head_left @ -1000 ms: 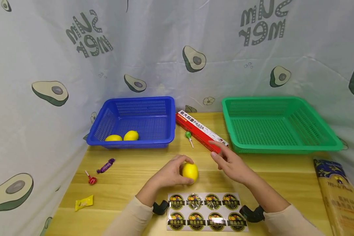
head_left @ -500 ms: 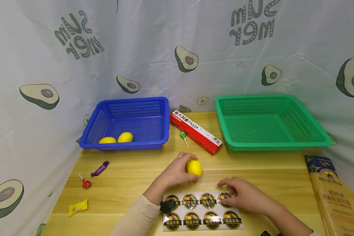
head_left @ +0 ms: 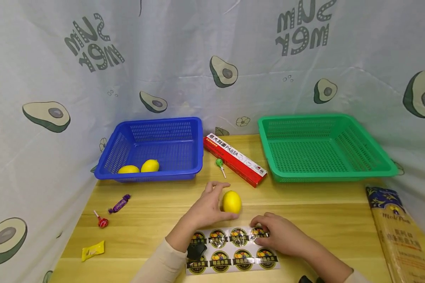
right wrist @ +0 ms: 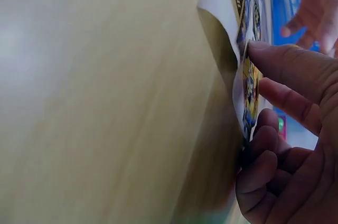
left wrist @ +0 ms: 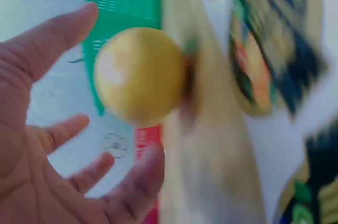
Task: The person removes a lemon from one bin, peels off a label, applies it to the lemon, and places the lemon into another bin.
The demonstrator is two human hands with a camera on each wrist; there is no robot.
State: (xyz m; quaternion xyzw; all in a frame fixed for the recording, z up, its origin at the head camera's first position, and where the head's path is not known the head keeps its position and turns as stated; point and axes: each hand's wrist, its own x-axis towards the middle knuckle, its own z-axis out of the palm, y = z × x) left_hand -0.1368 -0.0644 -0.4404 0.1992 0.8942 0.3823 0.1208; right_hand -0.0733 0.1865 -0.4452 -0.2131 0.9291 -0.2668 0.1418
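Observation:
A yellow lemon [head_left: 231, 203] stands on the wooden table. My left hand [head_left: 206, 208] is spread around its left side, thumb at the near side and fingers at the far side. In the left wrist view, a gap shows between the palm and the lemon [left wrist: 140, 76]. My right hand [head_left: 283, 235] pinches the sticker sheet [head_left: 230, 246] at its right side, by an upper-row round fruit label. The right wrist view shows the thumb [right wrist: 288, 68] on a label's edge, and the sheet's edge [right wrist: 219, 5] bending up off the table.
Two lemons [head_left: 150, 165] lie in the blue basket [head_left: 148, 175]. A green basket [head_left: 334, 173] stands at back right, with a red pasta box [head_left: 235, 159] and green lollipop [head_left: 219, 162] between. Wrapped candies [head_left: 93, 250] and a red lollipop [head_left: 102, 222] lie left, a pasta bag [head_left: 398, 232] right.
My right hand has come down from near the pasta box onto the sticker sheet, which has slid left. My left hand shifted the lemon slightly right, then loosened its fingers from it.

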